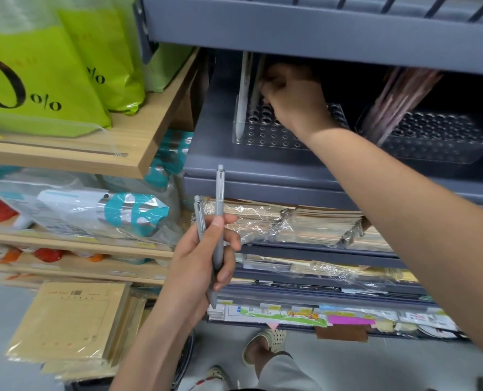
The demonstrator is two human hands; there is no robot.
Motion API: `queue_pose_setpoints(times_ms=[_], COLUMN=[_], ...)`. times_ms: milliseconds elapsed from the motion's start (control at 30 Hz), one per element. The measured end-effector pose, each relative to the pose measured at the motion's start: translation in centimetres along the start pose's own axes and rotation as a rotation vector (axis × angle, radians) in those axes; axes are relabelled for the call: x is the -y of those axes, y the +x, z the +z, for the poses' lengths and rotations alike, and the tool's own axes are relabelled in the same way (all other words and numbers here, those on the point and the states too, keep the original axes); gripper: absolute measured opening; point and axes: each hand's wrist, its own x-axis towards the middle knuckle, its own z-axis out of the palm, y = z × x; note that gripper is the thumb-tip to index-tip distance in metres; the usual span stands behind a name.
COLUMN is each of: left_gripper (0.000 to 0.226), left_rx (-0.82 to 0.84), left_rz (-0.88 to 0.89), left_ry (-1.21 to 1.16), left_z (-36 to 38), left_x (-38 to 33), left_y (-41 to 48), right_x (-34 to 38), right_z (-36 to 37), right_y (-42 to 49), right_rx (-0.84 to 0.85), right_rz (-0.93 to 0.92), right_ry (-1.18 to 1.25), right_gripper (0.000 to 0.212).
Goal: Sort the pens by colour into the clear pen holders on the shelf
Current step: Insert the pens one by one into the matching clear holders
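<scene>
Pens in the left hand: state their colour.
Both pens are light grey, clearest in the head view.

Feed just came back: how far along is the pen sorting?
Done: pinkish pens stand in the right holder, one white pen in the left holder. In hand: the right hand pinches a second pale pen there. Still to go: two grey pens in the left hand.

Bare forearms point(404, 193); pale grey trouser leg point(287, 373); cream perforated clogs point(274, 338).
</scene>
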Motion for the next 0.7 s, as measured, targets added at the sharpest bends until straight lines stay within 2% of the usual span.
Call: queue_pose_setpoints(times_ms=[233, 600, 700], left_gripper=[0.038, 0.026, 0.031], left_rx=[0.022, 0.004, -0.006], left_rz=[0.041, 0.109, 0.113], left_ry=[0.038, 0.074, 0.085], left_z=[-0.1, -1.0, -1.2], left_x=[-0.1, -0.8, -1.1], left_y=[-0.3, -0.7, -0.8], right_x=[-0.1, 0.5, 1.1], right_z=[0.1, -0.4, -1.4], right_y=[0.1, -0.3, -1.1], right_rx=[-0.003, 0.001, -0.121], right_rz=[-0.026, 0.036, 0.054], right_ry=[-0.031, -0.019, 0.093], right_gripper=[0.021, 0.025, 0.021])
